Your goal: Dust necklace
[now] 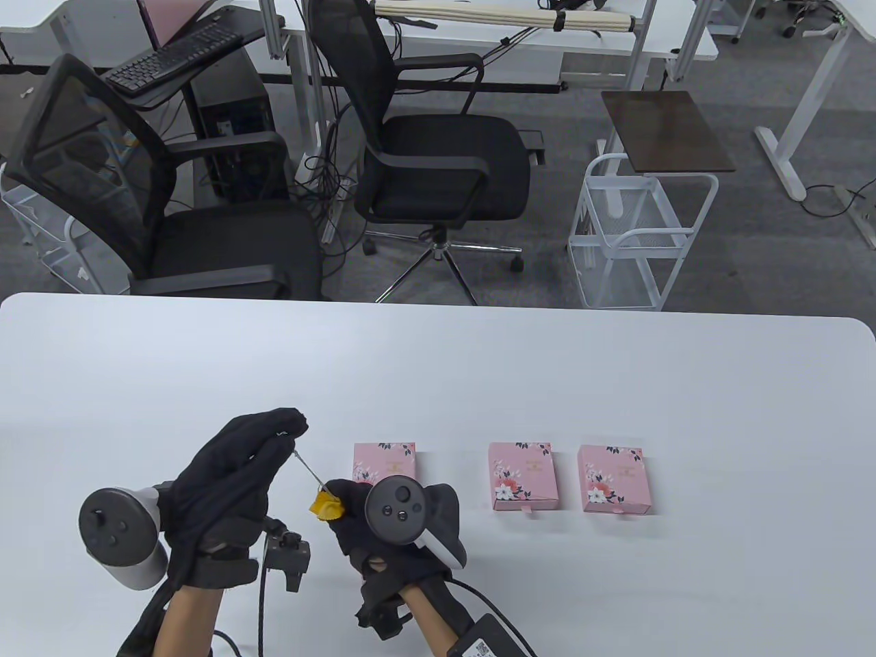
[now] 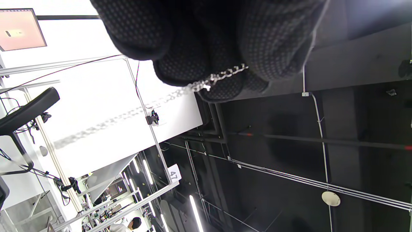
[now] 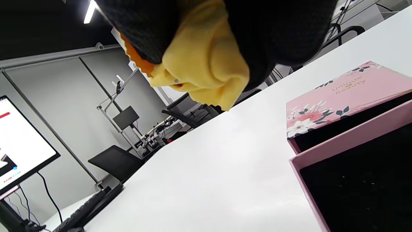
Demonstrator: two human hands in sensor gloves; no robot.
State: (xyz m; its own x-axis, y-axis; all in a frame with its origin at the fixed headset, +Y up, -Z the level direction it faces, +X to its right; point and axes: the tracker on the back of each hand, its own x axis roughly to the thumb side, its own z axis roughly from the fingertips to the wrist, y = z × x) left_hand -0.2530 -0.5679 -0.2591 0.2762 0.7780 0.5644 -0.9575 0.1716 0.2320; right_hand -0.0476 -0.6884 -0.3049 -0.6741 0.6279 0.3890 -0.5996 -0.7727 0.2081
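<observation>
A thin silver necklace chain (image 1: 307,468) runs taut between my two hands above the table. My left hand (image 1: 274,438) pinches its upper end between fingertips; the links show in the left wrist view (image 2: 212,79). My right hand (image 1: 345,503) grips a folded yellow cloth (image 1: 326,507) around the chain's lower end. The cloth fills the top of the right wrist view (image 3: 202,61). The chain part inside the cloth is hidden.
Three pink floral gift boxes lie in a row on the white table (image 1: 547,369): one (image 1: 384,461) just behind my right hand, with its drawer pulled open (image 3: 354,167), two more (image 1: 523,476) (image 1: 614,478) to the right. Office chairs stand beyond the far edge.
</observation>
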